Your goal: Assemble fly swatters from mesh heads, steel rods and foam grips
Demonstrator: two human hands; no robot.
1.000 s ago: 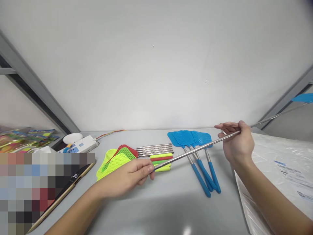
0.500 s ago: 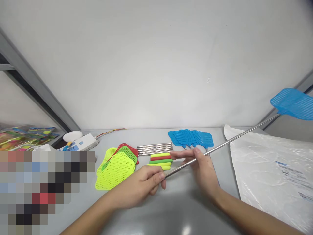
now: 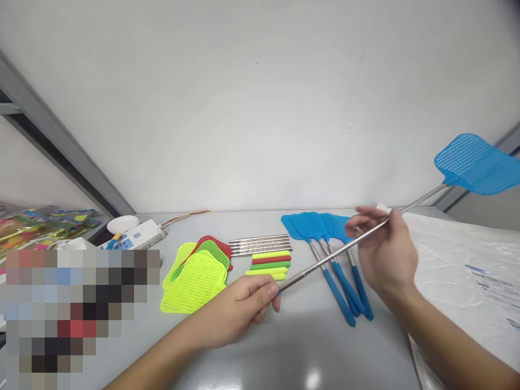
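The fingers of the left hand (image 3: 244, 306) are curled shut around the lower end of a blue plastic fly swatter on an extended telescopic steel rod (image 3: 345, 248); the grip itself is hidden in the fist, with only the thumb tip showing beside the emerging metal. The right hand (image 3: 385, 254) is motion-blurred; its fingers appear loosely closed about the rod near mid-length, thumb and forefinger forward. Whether they pinch firmly or merely ring the tube cannot be told.

The rod runs up and to the right from the left fist, clear of the grey tabletop (image 3: 292, 346), ending in the blue mesh head (image 3: 475, 164), held in the air above a white plastic bag (image 3: 467, 260).

Assessment: the item is judged light. The thin nested steel sections are stiff but likely to flex and whip when drawn out, and the polished metal is probably slippery; the grip end gives the surer hold. The mesh head looks flexible and not fragile.

Beneath the rod lie several finished blue-handled swatters (image 3: 337, 260). To their left sit collapsed steel rods with yellow, red and green foam grips (image 3: 266, 254), then a stack of loose yellow-green and red mesh heads (image 3: 195, 273). A white power strip (image 3: 136, 235) lies at the rear left.
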